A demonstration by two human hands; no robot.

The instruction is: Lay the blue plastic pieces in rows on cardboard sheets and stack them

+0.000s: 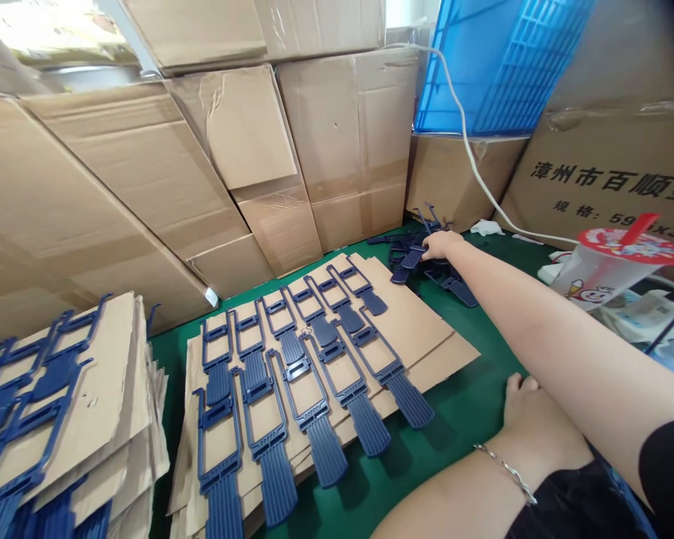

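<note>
My right hand (442, 244) reaches far forward onto a loose pile of blue plastic parts (427, 263) on the green mat, and its fingers close on one part at the top of the pile. My left hand (531, 413), with a thin bracelet at the wrist, rests on the green mat (472, 408) with its fingers curled under and nothing visible in it. Between the hands lies a stack of cardboard sheets (421, 329). Its top sheet carries two rows of blue plastic parts (308, 359) laid side by side.
A second cardboard stack with blue parts (50, 389) lies at the left. Cardboard boxes (292, 150) wall the back. A blue crate (499, 60) leans at the back right over a white cable (472, 157). A lidded drink cup (612, 266) stands at the right.
</note>
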